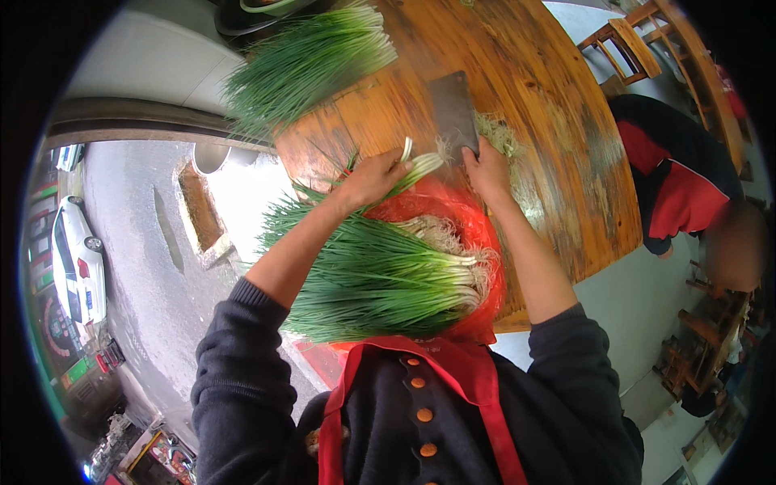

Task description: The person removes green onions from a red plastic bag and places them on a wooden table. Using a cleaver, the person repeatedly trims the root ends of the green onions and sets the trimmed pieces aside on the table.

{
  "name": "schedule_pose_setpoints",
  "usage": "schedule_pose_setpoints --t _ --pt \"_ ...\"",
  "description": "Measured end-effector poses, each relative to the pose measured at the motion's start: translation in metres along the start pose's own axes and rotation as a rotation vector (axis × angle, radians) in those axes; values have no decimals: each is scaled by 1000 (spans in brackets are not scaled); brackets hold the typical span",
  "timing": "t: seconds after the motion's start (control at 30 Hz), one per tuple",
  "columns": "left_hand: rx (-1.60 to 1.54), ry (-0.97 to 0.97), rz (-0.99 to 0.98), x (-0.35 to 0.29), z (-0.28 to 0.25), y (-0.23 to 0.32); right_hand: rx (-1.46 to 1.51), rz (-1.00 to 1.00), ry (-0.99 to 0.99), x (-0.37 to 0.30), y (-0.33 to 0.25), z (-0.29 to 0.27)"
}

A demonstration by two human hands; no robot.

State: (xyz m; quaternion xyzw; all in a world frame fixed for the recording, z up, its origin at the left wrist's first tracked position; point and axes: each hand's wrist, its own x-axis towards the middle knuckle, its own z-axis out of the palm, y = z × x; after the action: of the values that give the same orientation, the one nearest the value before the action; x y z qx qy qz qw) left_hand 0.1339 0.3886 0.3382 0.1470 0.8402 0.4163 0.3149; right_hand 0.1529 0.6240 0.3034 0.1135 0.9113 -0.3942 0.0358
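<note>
My left hand [377,176] is closed round a small bunch of green onions [423,164], their white root ends pointing right. In my right hand [487,168] is a cleaver [453,109], its broad dark blade standing beside the roots of that bunch. Close to me lies a large heap of green onions [372,279], roots to the right, on a red plastic bag [483,242]. A trimmed-looking pile of green onions [315,65] rests at the far left of the wooden table [550,97]. Cut roots [499,133] are scattered just past my right hand.
A dark basin with a green bowl [273,6] stands at the far left edge. To the right, a person in a black and red jacket [687,186] bends near the table. Wooden stools [630,48] stand beyond. On the left are a street and a white car [77,259].
</note>
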Motion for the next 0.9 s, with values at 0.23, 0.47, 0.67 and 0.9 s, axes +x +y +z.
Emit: schedule_pose_setpoints --t 0.23,0.47,0.67,0.9 --pt "-242 -89 -229 61 7 -37 34 -32 54 -12 -7 -15" --pt "-154 -39 -232 65 25 -49 -28 -27 -40 -25 -18 1" --pt "74 18 -218 63 27 -45 -89 -33 -78 -22 -22 4" --pt "218 88 -84 67 31 -53 -153 -80 -121 -2 -14 9"
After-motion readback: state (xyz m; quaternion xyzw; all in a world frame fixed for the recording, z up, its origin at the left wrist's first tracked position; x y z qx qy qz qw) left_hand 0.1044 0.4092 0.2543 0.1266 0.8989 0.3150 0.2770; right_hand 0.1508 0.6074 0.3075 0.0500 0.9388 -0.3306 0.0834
